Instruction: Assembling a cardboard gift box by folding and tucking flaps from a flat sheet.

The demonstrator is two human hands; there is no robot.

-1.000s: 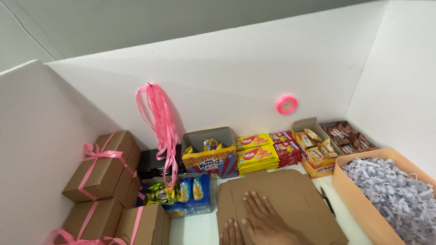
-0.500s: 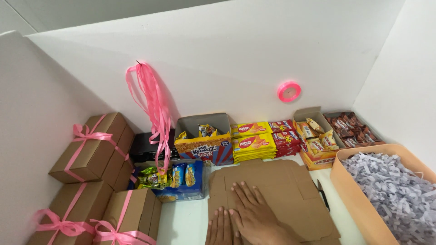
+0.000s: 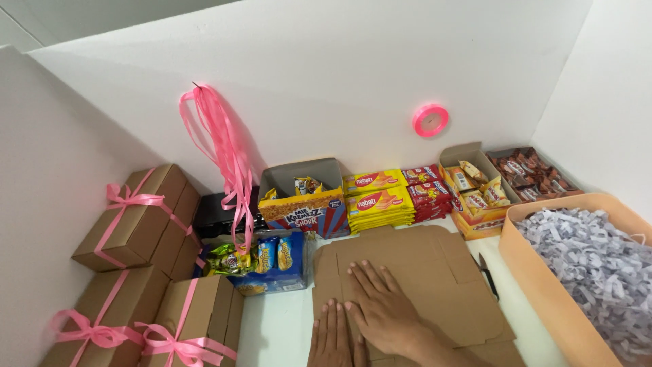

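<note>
A flat, unfolded brown cardboard box blank lies on the white table in front of me. My right hand rests palm down on its near left part with the fingers spread. My left hand lies flat beside it at the blank's left edge, fingers straight and close together, partly cut off by the bottom of the picture. Neither hand holds anything.
Brown gift boxes tied with pink ribbon are stacked at the left. Pink ribbon strands and a ribbon roll hang on the back wall. Snack boxes and packets line the back. An orange tray of shredded paper stands at the right.
The view has shifted slightly, so both hands show more fully. They stay flat on the cardboard blank, and the right hand has slid a little farther onto it.
</note>
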